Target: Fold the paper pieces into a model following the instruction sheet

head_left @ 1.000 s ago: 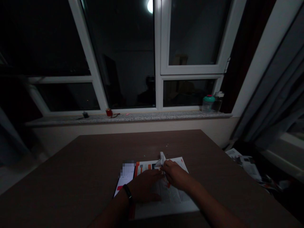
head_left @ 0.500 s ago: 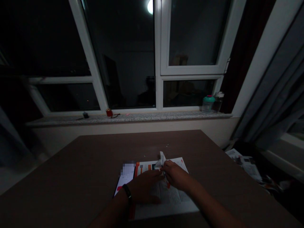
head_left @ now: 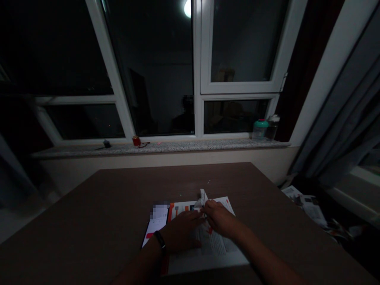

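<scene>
Relative to the frame one second earlier, no clear displacement is shown: both hands, the sheet [head_left: 213,262] and the phone [head_left: 158,215] are found in nearly the same positions.

The sheet, white with orange print, is laid on the near part of the brown surface [head_left: 97,221]. The phone, its screen lit, is placed beside the sheet's left edge. Small scraps [head_left: 209,182] are scattered beyond the sheet. The surface is positioned before a dark window [head_left: 157,59]; on its speckled sill [head_left: 190,146] are set a small red item [head_left: 136,141], a green-lidded bottle [head_left: 260,130] and a clear bottle [head_left: 272,127]. At right, a grey curtain [head_left: 332,107] is hung above loose papers [head_left: 310,208].

The left hand [head_left: 182,232], with a black band [head_left: 159,240] worn at the wrist, is spread palm down over the sheet. The right hand [head_left: 219,219] is curled, and a raised paper flap [head_left: 203,196] is pinched at its fingertips near the sheet's far edge.
</scene>
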`<state>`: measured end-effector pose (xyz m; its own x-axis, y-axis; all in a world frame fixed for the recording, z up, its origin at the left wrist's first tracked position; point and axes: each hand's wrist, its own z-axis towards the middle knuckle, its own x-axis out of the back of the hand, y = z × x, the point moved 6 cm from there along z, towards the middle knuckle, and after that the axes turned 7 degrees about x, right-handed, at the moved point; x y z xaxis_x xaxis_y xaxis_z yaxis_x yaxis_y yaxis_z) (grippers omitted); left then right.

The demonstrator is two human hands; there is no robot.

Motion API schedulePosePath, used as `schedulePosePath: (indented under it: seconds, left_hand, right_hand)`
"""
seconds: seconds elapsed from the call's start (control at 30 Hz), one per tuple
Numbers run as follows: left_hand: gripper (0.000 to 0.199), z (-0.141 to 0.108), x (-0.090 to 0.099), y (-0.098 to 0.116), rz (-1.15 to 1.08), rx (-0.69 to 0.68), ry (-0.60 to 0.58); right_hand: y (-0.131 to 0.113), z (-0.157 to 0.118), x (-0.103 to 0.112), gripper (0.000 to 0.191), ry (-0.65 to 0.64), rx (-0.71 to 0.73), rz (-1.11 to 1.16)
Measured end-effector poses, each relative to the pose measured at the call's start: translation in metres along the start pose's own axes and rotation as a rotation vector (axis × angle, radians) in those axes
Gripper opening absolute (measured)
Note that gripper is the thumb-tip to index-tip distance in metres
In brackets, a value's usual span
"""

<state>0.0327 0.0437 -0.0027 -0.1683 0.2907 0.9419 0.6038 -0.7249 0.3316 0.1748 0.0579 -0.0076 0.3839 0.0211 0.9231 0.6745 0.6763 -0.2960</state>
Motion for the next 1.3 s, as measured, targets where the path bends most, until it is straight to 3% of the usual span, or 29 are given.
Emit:
schedulePosePath:
  seconds: [0.37, 1.1, 1.3]
  left_hand:
    - [0.072, -0.001, 0.004, 0.007, 0.003, -0.071, 0.063]
    - [0.081, -0.005, 0.005, 0.008, 0.113, -0.004, -0.002]
    - [0.087, -0.012, -0.005, 0.01, 0.053, 0.013, -0.028]
  right_hand:
    - [-0.003, 0.0, 0.001, 0.031, -0.013, 0.0, -0.062]
    - [-0.005, 0.002, 0.0, 0.033, -0.048, -0.008, -0.121]
    - [-0.004, 0.001, -0.001, 0.034, -0.069, -0.018, -0.117]
